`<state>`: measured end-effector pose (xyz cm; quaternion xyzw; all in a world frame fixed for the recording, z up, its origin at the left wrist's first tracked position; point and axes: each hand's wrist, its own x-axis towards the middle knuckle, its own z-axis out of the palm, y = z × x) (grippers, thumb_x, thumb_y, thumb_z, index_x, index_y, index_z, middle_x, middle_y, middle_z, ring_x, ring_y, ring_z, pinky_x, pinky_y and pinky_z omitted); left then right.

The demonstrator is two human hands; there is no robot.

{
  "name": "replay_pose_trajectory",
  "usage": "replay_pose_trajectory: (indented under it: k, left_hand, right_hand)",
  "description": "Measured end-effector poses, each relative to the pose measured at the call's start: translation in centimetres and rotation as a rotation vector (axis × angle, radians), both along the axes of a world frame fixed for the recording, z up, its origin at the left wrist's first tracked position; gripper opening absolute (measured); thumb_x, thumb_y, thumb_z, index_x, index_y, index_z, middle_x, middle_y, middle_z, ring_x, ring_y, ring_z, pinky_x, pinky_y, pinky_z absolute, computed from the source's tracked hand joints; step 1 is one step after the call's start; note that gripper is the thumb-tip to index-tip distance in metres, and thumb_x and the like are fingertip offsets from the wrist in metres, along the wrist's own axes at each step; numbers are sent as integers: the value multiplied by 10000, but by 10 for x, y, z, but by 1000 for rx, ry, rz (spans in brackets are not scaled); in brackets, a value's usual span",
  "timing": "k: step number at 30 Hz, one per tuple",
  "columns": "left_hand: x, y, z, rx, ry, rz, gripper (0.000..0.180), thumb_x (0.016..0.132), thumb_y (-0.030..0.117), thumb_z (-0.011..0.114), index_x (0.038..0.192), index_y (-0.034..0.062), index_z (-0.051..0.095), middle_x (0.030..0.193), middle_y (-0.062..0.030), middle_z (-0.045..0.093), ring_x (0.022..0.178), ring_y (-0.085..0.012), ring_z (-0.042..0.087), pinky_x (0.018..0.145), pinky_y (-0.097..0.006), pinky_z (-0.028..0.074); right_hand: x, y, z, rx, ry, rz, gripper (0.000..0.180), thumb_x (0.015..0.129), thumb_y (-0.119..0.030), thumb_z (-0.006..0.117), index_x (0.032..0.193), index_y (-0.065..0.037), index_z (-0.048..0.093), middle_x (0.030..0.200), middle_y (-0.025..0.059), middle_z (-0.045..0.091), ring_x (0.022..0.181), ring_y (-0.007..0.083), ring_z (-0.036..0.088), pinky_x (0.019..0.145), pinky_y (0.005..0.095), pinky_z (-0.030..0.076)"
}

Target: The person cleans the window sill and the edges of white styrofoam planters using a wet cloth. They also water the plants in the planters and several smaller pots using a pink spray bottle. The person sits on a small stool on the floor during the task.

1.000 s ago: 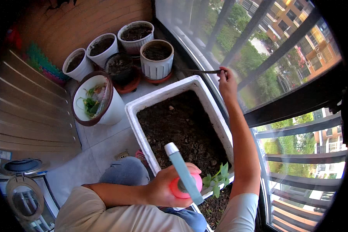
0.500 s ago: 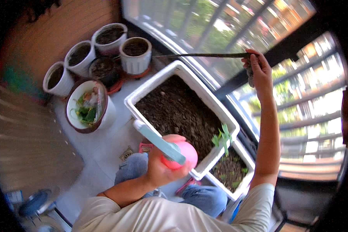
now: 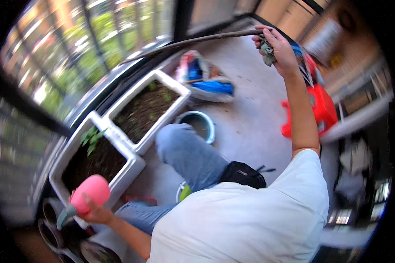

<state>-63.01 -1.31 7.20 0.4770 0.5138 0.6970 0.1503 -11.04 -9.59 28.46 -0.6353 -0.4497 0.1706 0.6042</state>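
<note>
A balcony with a pale grey concrete floor [image 3: 245,122]. On the left, dark metal railing bars [image 3: 92,39] let in daylight, with blurred green trees beyond. On the far right stands a red plastic stool [image 3: 318,109] near a wooden-looking wall [image 3: 294,13]. The right edge is dim and blurred.

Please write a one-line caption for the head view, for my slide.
Left hand holds a pink spray bottle beside white planters; right hand grips a long stick.
</note>
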Motion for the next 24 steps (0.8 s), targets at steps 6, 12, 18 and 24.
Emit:
replay_pose_trajectory:
  k: [6, 12, 18, 24]
  left_hand:
    - [13, 28, -41, -118, 249, 158, 505, 741, 321, 693, 1110, 23, 518, 1056, -140, 566, 893, -248, 571, 733, -379, 505]
    - [26, 69, -67, -130, 335, 2, 518, 763, 342, 661, 1132, 15, 500, 1080, -143, 554, 932, -266, 556, 777, -391, 481]
    - [77, 46, -50, -197, 465, -67, 546, 757, 360, 654, 1119, -16, 495, 1054, -159, 562, 922, -280, 556, 790, -402, 471]
    - [65, 62, -65, -231, 388, 59, 691, 652, 468, 719, 1069, -43, 514, 1020, -219, 561, 841, -301, 568, 759, -413, 492]
  right_hand:
    - [106, -283, -44, 98, -152, -915, 243, 912, -183, 437, 1039, -9, 550, 818, 61, 601, 690, 83, 539, 583, 205, 436]
    - [119, -469, -159, 195, -42, -1481, 283, 882, -247, 477, 984, 2, 566, 797, 87, 614, 657, 136, 563, 586, 244, 447]
    - [111, -531, -221, -547, -157, -1715, 266, 839, -255, 472, 934, -27, 570, 861, 184, 620, 787, 310, 592, 687, 395, 459]
    - [90, -524, -229, -821, 1, -1910, 277, 844, -264, 411, 950, -51, 553, 914, 210, 604, 868, 407, 558, 756, 484, 434]
